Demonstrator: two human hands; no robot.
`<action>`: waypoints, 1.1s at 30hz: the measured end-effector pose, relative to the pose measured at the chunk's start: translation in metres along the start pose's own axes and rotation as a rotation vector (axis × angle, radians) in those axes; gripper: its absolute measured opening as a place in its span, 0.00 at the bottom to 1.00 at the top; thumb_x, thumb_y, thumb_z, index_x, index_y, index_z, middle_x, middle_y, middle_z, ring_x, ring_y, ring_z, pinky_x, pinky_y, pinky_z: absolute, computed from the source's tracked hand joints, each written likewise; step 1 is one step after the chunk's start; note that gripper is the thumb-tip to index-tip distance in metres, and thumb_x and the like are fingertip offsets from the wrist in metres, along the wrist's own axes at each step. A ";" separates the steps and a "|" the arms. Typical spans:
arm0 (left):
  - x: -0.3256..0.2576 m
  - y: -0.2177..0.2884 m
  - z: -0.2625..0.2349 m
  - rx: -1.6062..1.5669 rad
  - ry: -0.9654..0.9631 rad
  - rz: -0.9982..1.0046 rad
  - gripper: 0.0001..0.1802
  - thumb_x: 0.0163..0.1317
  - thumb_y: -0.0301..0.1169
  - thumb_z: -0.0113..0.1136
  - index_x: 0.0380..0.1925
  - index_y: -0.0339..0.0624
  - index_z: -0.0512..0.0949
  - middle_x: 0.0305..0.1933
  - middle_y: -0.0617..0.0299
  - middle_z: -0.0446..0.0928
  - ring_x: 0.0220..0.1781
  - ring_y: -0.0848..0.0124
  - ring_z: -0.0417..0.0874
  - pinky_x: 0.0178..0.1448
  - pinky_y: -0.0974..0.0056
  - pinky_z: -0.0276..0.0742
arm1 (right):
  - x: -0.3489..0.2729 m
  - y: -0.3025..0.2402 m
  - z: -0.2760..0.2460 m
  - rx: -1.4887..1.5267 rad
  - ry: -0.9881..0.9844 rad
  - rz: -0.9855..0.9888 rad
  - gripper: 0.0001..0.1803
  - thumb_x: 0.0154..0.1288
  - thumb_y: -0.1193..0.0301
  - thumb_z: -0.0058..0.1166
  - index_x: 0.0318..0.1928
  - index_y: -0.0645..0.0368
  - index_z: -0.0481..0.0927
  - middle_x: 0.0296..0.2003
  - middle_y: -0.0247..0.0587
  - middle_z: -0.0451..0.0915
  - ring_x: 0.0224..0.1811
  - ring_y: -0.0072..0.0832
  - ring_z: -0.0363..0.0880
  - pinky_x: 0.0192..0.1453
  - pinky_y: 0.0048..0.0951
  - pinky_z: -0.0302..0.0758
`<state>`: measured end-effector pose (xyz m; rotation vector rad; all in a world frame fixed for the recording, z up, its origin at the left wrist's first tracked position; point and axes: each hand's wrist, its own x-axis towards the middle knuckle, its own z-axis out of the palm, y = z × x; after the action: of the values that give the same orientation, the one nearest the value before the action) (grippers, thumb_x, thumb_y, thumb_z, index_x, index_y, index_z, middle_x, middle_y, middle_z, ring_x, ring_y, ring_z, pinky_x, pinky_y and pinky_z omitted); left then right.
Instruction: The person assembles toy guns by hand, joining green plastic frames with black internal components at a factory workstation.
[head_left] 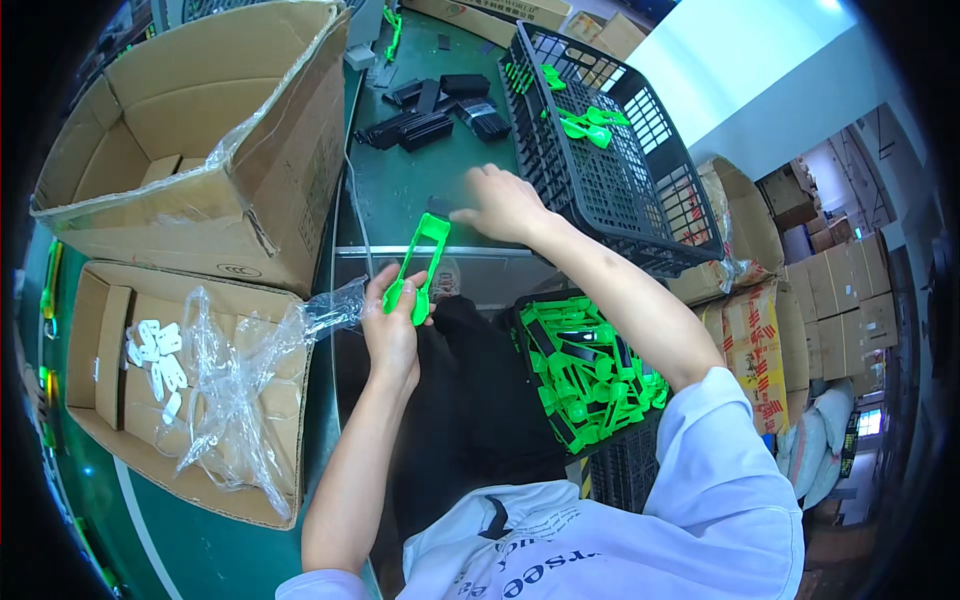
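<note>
A bright green plastic frame point(430, 245), long with two side bars and a rounded lower end, is gripped at that end by my left hand point(393, 325). My left fingers are wrapped round it. A small flat black piece point(438, 206) shows at the frame's upper end, over the table edge; whether it is fixed there I cannot tell. My right hand point(503, 207) is just right of this piece, its thumb pointing at it. Its fingers are slightly blurred, apart from the thumb, with nothing visible between them.
Black strip-like parts point(430, 110) lie in stacks on the green table point(385, 190). A black plastic basket point(640, 215) with some green parts stands right. Below, a bin holds many green parts point(595, 385). At left are a large carton point(270, 190) and a lower carton point(285, 420) with white pieces point(160, 350) and clear film point(230, 400).
</note>
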<state>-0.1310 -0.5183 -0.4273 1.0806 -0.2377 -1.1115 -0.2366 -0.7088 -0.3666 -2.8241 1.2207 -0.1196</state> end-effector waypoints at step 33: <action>-0.014 0.004 0.004 0.004 -0.250 -0.204 0.17 0.64 0.25 0.60 0.52 0.33 0.76 0.37 0.61 0.79 0.34 0.73 0.80 0.36 0.72 0.72 | -0.115 -0.060 0.012 0.917 0.692 0.190 0.14 0.56 0.81 0.65 0.45 0.68 0.81 0.30 0.44 0.83 0.25 0.22 0.81 0.28 0.23 0.77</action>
<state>-0.1378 -0.5089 -0.4172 0.9839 -0.3326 -1.4323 -0.2708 -0.5839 -0.3784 -1.8714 1.0812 -1.3310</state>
